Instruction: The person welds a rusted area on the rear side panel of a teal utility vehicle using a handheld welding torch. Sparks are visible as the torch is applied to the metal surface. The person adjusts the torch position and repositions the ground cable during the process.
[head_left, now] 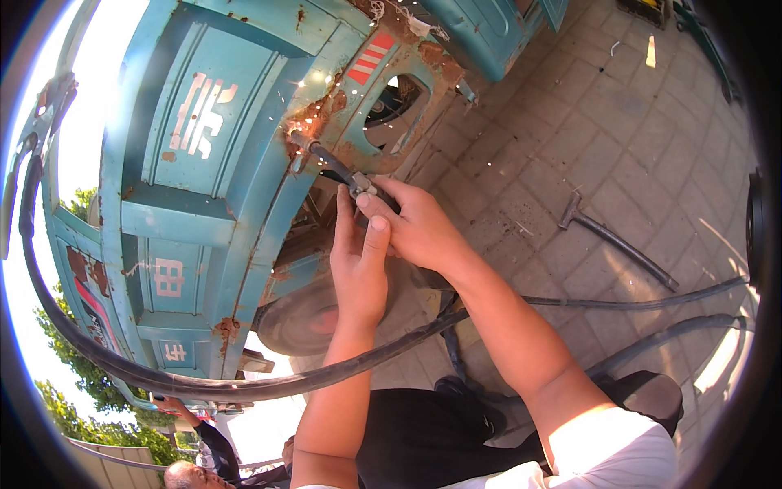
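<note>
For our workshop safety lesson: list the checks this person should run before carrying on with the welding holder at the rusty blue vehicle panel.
1. Grip: right hand holds the welding holder, left hand steadies it: ok.
2. Tip at the rusted seam of the blue panel: ok.
3. Hand protection: both hands bare: not ok.
4. Black cable crosses the forearms: not ok.
5. Hammer lies apart on the paving: ok.
6. Eye protection: cannot tell.

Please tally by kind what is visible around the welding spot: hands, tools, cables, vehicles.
Bare hands on the holder: 2 (left hand, right hand)
Dark metal electrode holder: 1
Grey long-handled hammer on the paving: 1
Thick black cables: 3 (looping cable, upper cable, lower cable)
Rusty teal metal vehicle body: 1
Total: 8
</note>
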Motion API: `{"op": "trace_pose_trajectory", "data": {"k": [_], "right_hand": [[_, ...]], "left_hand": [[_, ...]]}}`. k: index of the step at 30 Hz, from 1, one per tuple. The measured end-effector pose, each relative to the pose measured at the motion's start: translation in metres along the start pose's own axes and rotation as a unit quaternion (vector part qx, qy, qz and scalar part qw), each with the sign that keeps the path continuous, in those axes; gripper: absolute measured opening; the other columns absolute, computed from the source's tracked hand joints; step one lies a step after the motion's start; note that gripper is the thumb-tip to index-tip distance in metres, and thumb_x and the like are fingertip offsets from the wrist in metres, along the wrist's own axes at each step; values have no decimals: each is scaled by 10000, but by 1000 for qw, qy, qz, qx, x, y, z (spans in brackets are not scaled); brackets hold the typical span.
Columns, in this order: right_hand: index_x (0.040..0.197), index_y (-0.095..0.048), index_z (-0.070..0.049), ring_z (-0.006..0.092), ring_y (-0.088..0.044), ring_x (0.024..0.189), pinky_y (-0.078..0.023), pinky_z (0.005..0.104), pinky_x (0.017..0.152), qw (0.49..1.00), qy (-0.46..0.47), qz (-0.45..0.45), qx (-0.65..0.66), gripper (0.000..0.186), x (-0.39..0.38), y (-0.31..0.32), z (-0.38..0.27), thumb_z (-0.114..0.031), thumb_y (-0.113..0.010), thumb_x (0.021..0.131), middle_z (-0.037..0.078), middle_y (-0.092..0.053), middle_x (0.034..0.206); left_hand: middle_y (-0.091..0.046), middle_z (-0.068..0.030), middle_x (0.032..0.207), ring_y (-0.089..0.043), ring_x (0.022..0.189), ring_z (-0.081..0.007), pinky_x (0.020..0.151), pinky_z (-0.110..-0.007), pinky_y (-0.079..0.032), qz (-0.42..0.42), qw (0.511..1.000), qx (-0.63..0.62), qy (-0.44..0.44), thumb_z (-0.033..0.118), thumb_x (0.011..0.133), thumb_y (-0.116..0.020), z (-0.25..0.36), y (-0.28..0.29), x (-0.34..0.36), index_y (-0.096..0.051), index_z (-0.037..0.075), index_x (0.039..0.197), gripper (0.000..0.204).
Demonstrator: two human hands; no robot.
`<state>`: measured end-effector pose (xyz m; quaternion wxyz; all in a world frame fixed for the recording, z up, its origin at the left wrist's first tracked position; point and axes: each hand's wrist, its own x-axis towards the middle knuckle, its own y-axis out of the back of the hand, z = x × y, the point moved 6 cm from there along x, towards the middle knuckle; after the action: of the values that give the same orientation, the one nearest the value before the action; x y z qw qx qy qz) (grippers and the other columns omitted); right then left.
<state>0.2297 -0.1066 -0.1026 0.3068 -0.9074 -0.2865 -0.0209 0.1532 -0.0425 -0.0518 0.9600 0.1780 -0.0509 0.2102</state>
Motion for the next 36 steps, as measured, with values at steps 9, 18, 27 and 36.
{"op": "trace_pose_trajectory", "data": {"k": [9, 18, 27, 36], "right_hand": [[1233, -639, 50, 210, -687, 729, -544, 362, 677, 1000, -10, -19, 1, 469, -3, 3, 1, -367, -624, 1019, 144, -723, 858], [1196, -650, 49, 243, -689, 720, -540, 376, 678, 1000, 4, -9, -16, 460, 1, -2, -2, -374, -621, 1018, 159, -718, 841], [1193, -655, 41, 281, -703, 738, -537, 388, 685, 999, 3, -1, -35, 466, 2, -2, -6, -385, -624, 1009, 179, -719, 843], [1185, -661, 34, 348, -714, 838, -538, 419, 744, 999, -16, -6, -51, 460, -5, 4, -2, -386, -631, 1001, 207, -726, 906]], "left_hand": [[-508, -50, 1467, -546, 1129, -106, 915, -251, -461, -6, 1000, 12, 13, 274, 1055, -618, -3, 0, -4, -199, -2, 1639, 770], [-501, -71, 1499, -551, 1219, -131, 972, -270, -467, 5, 1000, 8, 4, 253, 1063, -600, -1, 3, -1, -205, 8, 1640, 741], [-504, -70, 1494, -554, 1224, -124, 968, -260, -467, 19, 1000, -2, -7, 263, 1069, -588, -3, 6, 1, -217, 10, 1638, 724], [-495, -56, 1487, -544, 1193, -110, 934, -241, -455, -10, 1000, -8, -5, 291, 1057, -615, -4, -1, -6, -216, 7, 1638, 760]]}}
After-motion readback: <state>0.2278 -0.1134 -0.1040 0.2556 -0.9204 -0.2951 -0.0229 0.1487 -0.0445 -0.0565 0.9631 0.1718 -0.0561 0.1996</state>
